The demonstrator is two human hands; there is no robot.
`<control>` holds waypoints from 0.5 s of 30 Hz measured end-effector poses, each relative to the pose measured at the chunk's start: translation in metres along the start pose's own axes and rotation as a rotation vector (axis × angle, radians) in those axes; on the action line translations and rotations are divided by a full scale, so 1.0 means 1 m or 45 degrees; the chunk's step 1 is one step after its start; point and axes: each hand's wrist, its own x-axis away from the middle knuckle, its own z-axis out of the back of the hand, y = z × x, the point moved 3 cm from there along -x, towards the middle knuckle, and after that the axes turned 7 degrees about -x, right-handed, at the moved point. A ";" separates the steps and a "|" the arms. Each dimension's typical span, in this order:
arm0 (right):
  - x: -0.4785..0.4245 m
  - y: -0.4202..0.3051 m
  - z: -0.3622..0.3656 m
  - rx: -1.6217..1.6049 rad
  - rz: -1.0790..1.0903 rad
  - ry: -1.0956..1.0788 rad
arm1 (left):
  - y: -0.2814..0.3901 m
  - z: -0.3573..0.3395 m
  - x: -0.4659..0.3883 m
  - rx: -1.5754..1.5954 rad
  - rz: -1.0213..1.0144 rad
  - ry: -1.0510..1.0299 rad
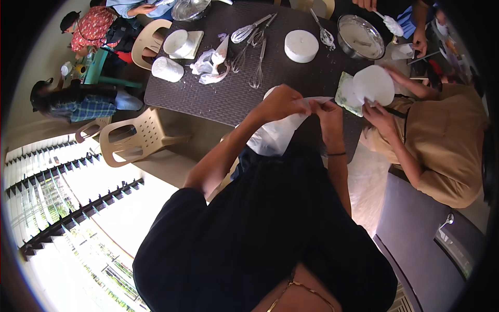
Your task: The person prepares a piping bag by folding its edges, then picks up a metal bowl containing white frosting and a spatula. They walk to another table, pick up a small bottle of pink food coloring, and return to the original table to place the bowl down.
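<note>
Before my chest, at the table's near edge, a whitish translucent plastic bag (273, 134) hangs from my two hands. My left hand (284, 103) pinches its upper part with bent fingers. Close beside it, my right hand (327, 117) grips the same plastic with fingertips almost touching the left ones. A narrow end of the bag sticks out to the right above my right hand. Behind my left hand a white rounded object (269, 92) shows only in part, so its kind is unclear.
The dark woven-pattern table (195, 102) holds white cylinders (301, 46), several wire whisks (258, 72), a filled piping bag (220, 50) and a metal bowl of white cream (360, 37). At right, a co-worker holds a white disc (373, 85) over a marbled slab (347, 93). Beige plastic chairs (134, 136) stand left.
</note>
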 end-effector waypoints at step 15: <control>-0.022 0.024 0.039 -0.190 -0.055 0.132 | -0.071 0.021 0.039 0.078 0.113 -0.046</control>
